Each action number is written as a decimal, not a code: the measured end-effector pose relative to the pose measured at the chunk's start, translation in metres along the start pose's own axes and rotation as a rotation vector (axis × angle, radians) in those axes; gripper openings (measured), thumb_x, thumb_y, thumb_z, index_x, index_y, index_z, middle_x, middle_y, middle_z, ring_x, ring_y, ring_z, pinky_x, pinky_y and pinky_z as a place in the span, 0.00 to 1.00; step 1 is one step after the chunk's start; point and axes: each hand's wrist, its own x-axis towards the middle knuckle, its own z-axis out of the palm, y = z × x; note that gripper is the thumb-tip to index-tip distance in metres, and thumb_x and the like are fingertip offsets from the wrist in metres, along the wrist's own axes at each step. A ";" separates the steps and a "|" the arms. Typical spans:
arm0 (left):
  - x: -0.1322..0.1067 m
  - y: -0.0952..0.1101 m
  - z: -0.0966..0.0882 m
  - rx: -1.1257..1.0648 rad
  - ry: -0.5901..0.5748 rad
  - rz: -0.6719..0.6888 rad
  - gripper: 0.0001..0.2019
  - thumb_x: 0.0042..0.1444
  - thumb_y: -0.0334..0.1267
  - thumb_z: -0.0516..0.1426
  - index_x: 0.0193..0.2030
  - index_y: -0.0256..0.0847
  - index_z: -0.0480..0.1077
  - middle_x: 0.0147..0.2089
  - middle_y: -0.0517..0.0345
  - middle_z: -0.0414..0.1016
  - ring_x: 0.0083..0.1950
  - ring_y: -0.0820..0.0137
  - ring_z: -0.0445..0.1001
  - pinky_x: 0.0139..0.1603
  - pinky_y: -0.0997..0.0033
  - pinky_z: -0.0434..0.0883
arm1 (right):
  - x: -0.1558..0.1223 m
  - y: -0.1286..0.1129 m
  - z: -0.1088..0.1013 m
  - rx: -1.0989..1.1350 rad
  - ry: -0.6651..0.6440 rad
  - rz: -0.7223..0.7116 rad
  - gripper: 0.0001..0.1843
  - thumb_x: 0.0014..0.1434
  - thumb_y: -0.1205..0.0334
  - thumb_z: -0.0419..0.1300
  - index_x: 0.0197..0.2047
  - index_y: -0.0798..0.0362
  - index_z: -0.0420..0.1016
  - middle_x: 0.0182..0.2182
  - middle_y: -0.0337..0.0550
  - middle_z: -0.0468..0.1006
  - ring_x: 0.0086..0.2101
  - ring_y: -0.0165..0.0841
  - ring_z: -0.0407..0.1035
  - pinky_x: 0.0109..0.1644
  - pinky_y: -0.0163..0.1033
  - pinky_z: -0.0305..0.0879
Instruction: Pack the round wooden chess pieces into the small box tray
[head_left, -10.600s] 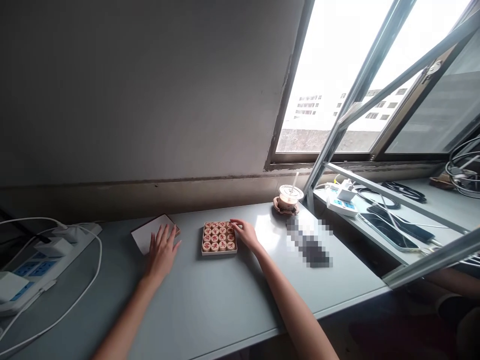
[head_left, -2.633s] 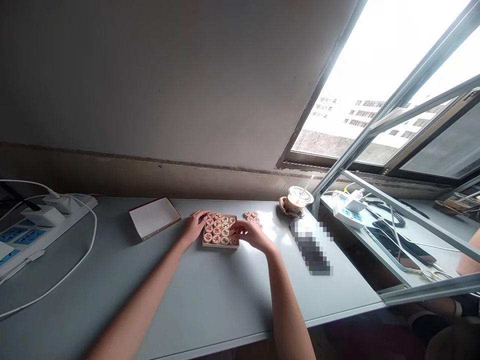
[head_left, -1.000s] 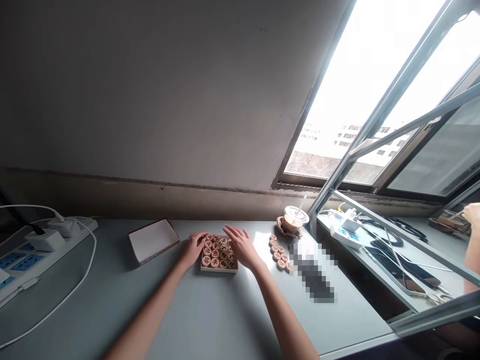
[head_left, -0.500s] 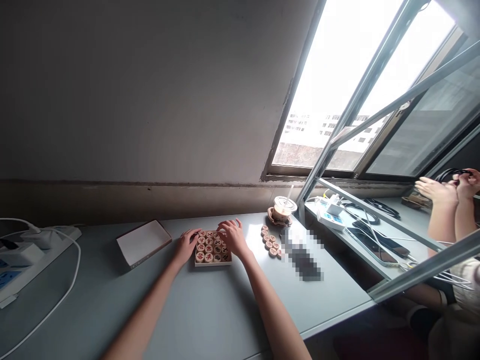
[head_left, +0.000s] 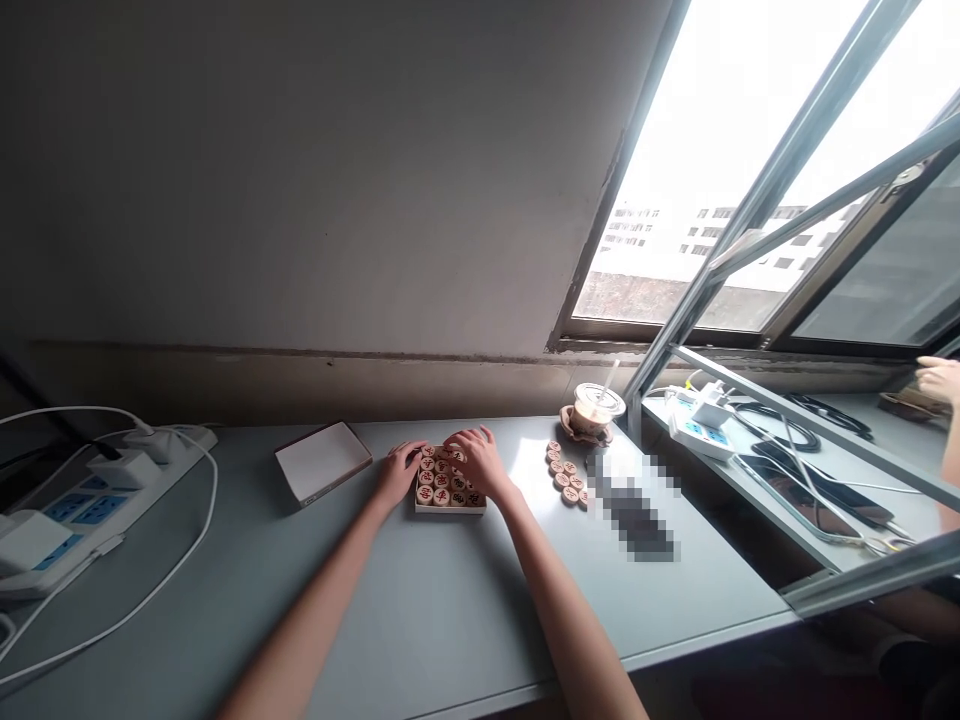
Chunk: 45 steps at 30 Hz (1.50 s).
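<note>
A shallow open box (head_left: 450, 510) stands on the desk, packed with rows of round wooden Chinese chess pieces (head_left: 441, 496) marked in red and black. My left hand (head_left: 398, 474) rests against the box's left side, with a gap between thumb and fingers. Over the right rear part of the box is my right hand (head_left: 481, 461), its fingers spread and bent above the pieces. It covers some of them, and its fingertips' contact is hard to make out. More loose chess pieces (head_left: 570, 495) lie in a cluster to the right.
Left of the box lies its lid (head_left: 324, 462), inner side up. A drink cup (head_left: 598, 405) with a straw sits in a cardboard holder at the back right. Power strips (head_left: 97, 510) and white cables lie at far left. Metal framing (head_left: 694, 300) rises at right; another person's hand (head_left: 941, 380) shows beyond.
The view has turned right to left, so the desk things appear shifted rightward. My hands keep nearly the same places at the box. The other person has mostly left the picture.
</note>
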 end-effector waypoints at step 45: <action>0.001 -0.004 0.001 0.017 -0.012 -0.003 0.15 0.58 0.34 0.49 0.48 0.40 0.72 0.50 0.50 0.76 0.53 0.62 0.72 0.57 0.58 0.68 | -0.078 0.064 -0.064 -0.250 0.015 0.350 0.19 0.59 0.69 0.53 0.52 0.48 0.72 0.56 0.47 0.68 0.57 0.43 0.58 0.62 0.59 0.42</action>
